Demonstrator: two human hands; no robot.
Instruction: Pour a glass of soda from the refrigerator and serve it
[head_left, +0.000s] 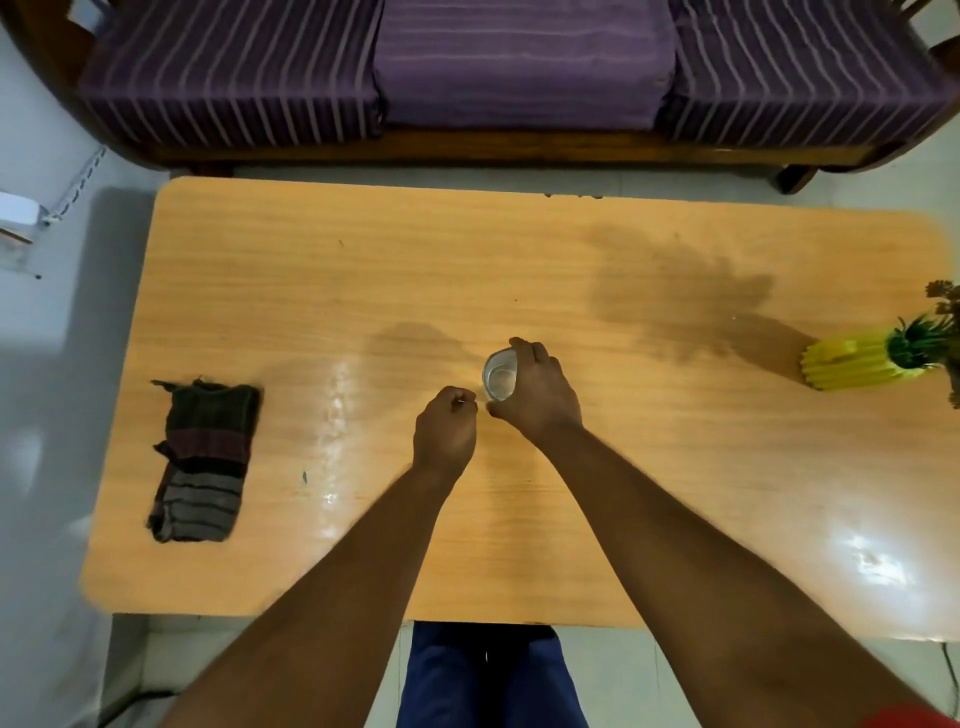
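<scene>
A clear glass (500, 378) with pale liquid in it stands upright near the middle of the wooden table (311, 270). My right hand (540, 389) wraps around the glass from its right side, with fingers over the far rim and thumb at the near side. My left hand (445, 428) is curled into a loose fist just left of and nearer than the glass, close to it but apart. No soda bottle is in view.
A folded dark striped cloth (202, 460) lies at the table's left end. A yellow ribbed vase with a plant (862, 364) stands at the right end. A purple striped sofa (519, 67) runs along the far side.
</scene>
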